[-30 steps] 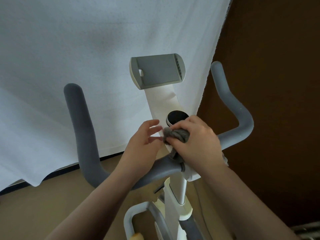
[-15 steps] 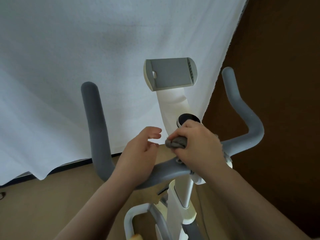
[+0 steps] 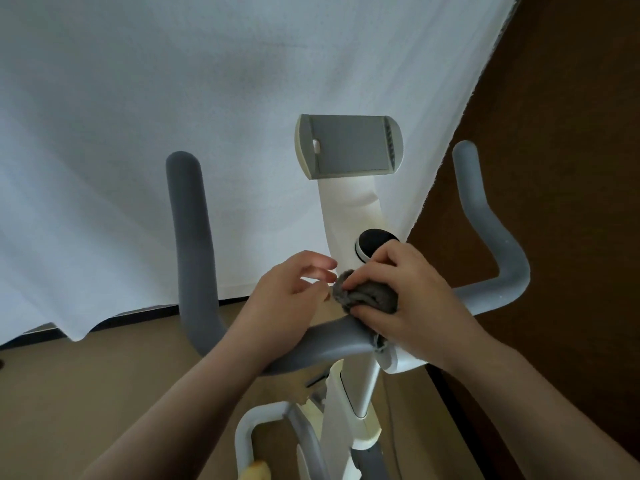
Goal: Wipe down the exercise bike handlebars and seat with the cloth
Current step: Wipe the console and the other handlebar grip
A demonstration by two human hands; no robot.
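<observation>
here the right hand (image 3: 412,299) grips the cloth (image 3: 367,294); left hand (image 3: 291,296) loosely curled, holding nothing.

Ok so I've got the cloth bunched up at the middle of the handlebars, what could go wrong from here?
1. The cloth is wadded small in your right hand, so it may only skim the handlebars and miss spots.
2. Your right hand sits right beside the black knob; a wide stroke could bump or turn it.
3. The upright grips and the seat, which is out of view, look easy to forget.
</observation>
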